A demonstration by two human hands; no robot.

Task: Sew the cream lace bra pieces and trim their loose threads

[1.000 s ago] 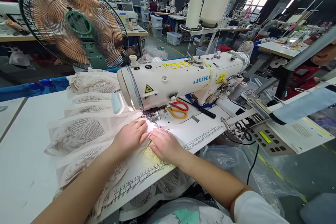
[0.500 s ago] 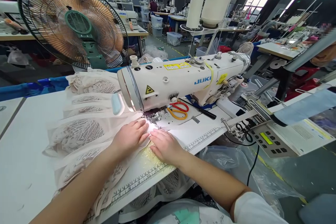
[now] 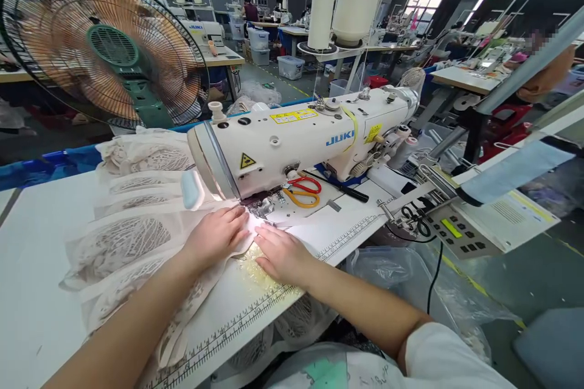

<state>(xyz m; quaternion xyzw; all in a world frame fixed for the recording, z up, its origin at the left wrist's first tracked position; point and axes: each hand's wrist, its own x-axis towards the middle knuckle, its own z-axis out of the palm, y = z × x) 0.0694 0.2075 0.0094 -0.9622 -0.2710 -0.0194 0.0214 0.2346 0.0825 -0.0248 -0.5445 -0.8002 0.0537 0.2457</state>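
Observation:
My left hand lies on pale beige mesh-and-lace fabric, its fingers stretched toward the presser foot of a white sewing machine. Beside it, my right hand rests with its fingertips on the fabric's right edge near the presser foot, the thumb held apart. Both hands are open and press from above. The needle is hidden behind the machine head. Small yellowish scraps are spread under and around the right hand. Scissors with red and orange handles lie behind the presser foot.
A large fan stands at the back left. Thread cones rise behind the machine. A black-handled tool lies by the machine's base. A control panel juts out at the right, above a clear plastic bin. Printed rulers cross the tabletop.
The view has turned slightly, so the whole scene sits further left. Both hands keep nearly the same place on the fabric by the presser foot.

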